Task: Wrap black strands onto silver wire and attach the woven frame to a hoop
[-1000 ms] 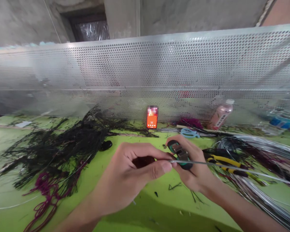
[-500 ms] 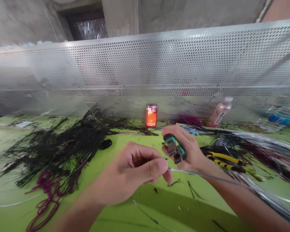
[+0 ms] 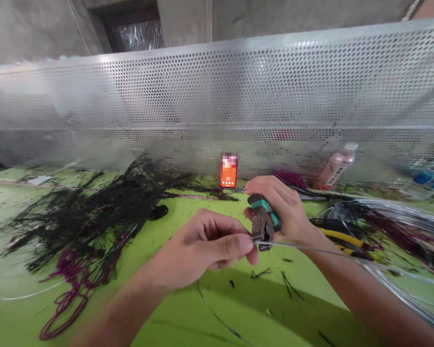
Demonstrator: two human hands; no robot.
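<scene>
Between thumb and fingers, my left hand [image 3: 217, 243] pinches a thin grey wire [image 3: 321, 250] that runs off to the right, across my right forearm. My right hand [image 3: 280, 207] is closed around pliers with teal and black handles [image 3: 263, 217]. Their metal jaws are at the wire, just beside my left fingertips. Whether the jaws grip the wire I cannot tell. Below my left hand, another thin length of wire [image 3: 217, 315] hangs or lies over the green tabletop [image 3: 188, 308].
Black strands [image 3: 104, 202] and purple cord [image 3: 70, 294] lie at left. A lit phone [image 3: 229, 171] leans on the perforated metal panel [image 3: 188, 96]. At right are yellow-handled pliers [image 3: 342, 237], coiled wire [image 3: 401, 289], a pink bottle [image 3: 336, 166] and a clear bottle [image 3: 428, 178].
My right hand has brought the pliers' jaws down to the wire, next to my left fingertips. The left hand keeps its pinch. The view has shifted slightly.
</scene>
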